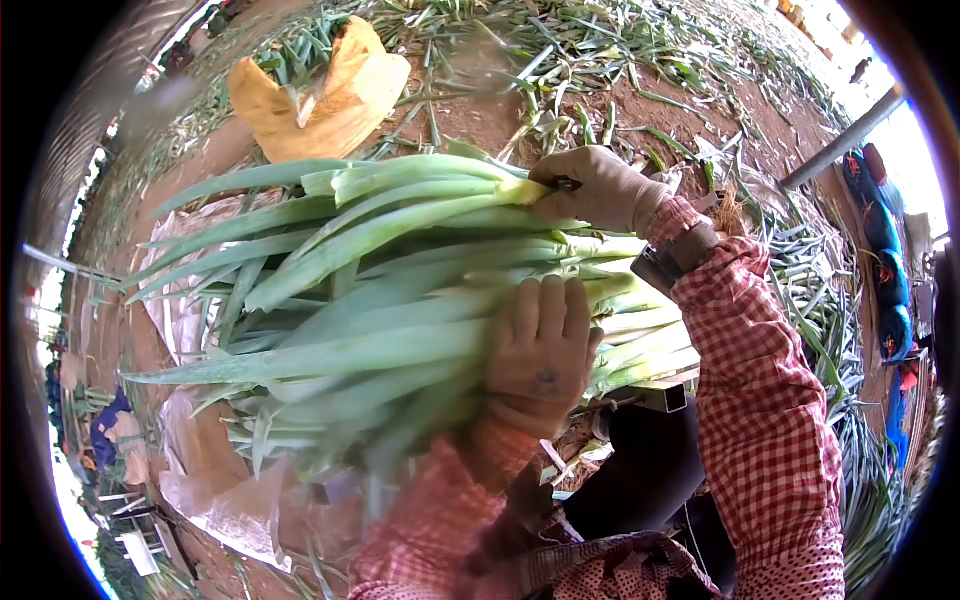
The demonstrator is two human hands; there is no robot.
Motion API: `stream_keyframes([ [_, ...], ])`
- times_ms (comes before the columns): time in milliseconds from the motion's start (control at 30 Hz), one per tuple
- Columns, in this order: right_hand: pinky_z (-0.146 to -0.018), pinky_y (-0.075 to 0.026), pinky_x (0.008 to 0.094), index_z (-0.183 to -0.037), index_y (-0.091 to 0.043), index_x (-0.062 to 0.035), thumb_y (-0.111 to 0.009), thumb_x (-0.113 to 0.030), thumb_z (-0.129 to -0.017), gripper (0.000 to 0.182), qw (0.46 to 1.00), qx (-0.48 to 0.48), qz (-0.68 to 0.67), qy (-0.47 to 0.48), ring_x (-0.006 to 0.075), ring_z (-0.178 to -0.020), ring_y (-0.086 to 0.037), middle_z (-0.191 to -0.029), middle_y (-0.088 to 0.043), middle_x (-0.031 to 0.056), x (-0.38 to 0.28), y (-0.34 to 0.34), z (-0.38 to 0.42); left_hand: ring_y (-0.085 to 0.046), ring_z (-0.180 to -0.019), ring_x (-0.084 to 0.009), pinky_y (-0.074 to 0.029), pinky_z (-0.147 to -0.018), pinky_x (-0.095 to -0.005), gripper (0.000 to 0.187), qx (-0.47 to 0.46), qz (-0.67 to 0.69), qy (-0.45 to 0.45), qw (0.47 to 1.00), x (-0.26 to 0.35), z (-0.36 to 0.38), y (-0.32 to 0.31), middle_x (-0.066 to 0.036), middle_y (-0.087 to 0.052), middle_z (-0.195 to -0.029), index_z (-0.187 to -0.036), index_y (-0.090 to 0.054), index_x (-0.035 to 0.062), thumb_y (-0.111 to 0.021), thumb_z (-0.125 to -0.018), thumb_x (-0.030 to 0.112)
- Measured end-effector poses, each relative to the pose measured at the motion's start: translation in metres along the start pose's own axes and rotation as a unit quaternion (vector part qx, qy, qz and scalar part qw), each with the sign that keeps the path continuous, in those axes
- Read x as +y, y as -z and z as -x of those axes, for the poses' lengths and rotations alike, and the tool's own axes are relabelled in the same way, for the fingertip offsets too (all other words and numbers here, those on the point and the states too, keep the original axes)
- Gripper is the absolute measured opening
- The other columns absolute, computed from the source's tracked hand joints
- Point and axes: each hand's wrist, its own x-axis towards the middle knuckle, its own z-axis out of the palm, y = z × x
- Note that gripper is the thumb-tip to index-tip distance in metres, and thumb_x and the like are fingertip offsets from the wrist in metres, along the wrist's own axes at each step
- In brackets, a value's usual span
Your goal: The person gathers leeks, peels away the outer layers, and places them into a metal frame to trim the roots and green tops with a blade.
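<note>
We clamp the long pale-green leek bundle (400, 290) evenly, gloved left hand (540, 345) gripping at six o'clock, right hand (595, 188) at one.

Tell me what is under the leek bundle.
Under the leeks, clear plastic sheet shows on brown dirt, with a metal bar by the stalk ends. The left hand presses on top; the right hand grips the far side. What is directly beneath stays hidden.

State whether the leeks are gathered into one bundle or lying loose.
Gathered. The leeks lie side by side, the left hand pressing on them, the right hand gripping one.
</note>
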Motion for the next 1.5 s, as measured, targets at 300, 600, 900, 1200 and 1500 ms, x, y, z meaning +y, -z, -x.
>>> stream_keyframes([
  [300, -0.079, -0.053, 0.0368, -0.090, -0.070, -0.0063, -0.077, -0.023, -0.078, 0.022, 0.976, 0.146, 0.156, 0.041, 0.0254, -0.092, -0.064, -0.080, -0.066, 0.0069, -0.040, -0.015, 0.019, -0.049, -0.115, -0.0291, -0.042, -0.096, -0.0468, 0.056, -0.007, -0.004, -0.002, 1.000, -0.001, 0.000, 0.000, -0.009, -0.054, -0.122, -0.124, -0.056, 0.0063, -0.068, -0.080, 0.040],
  [600, -0.072, -0.053, 0.0458, -0.107, -0.067, -0.0078, -0.069, -0.018, -0.083, 0.026, 0.963, 0.018, 0.268, 0.021, 0.0369, -0.078, -0.066, -0.080, -0.067, 0.0121, -0.052, -0.044, 0.030, -0.051, -0.113, -0.0317, -0.041, -0.096, -0.0486, 0.061, 0.022, -0.017, -0.015, 1.000, 0.002, 0.008, -0.005, -0.013, -0.055, -0.125, -0.124, -0.059, 0.0045, -0.068, -0.079, 0.044],
  [900, -0.085, -0.051, 0.0450, -0.114, -0.064, -0.0047, -0.065, -0.003, -0.081, 0.033, 0.967, -0.011, 0.168, 0.191, 0.0382, -0.097, -0.063, -0.104, -0.065, 0.0179, -0.029, -0.046, 0.036, -0.053, -0.109, -0.0314, -0.043, -0.091, -0.0479, 0.048, 0.050, 0.006, -0.027, 0.998, 0.005, 0.014, -0.002, -0.011, -0.057, -0.122, -0.119, -0.065, 0.0070, -0.066, -0.083, 0.039],
  [1200, -0.095, -0.050, 0.0424, -0.126, -0.061, -0.0021, -0.057, 0.006, -0.081, 0.046, 0.985, 0.013, 0.058, 0.160, 0.0392, -0.108, -0.063, -0.118, -0.065, 0.0221, -0.043, -0.046, 0.074, -0.056, -0.102, -0.0277, -0.047, -0.085, -0.0447, 0.026, 0.118, 0.021, -0.043, 0.992, 0.009, 0.020, -0.010, -0.009, -0.063, -0.111, -0.099, -0.071, 0.0110, -0.066, -0.085, 0.032],
  [1500, -0.089, -0.052, 0.0438, -0.117, -0.066, -0.0018, -0.057, 0.007, -0.074, 0.044, 0.988, 0.018, 0.022, 0.151, 0.0386, -0.100, -0.064, -0.110, -0.068, 0.0196, -0.053, -0.042, 0.084, -0.054, -0.103, -0.0265, -0.047, -0.080, -0.0419, 0.022, 0.127, 0.003, -0.074, 0.989, 0.008, 0.030, -0.010, -0.005, -0.063, -0.109, -0.096, -0.071, 0.0171, -0.067, -0.081, 0.032],
])
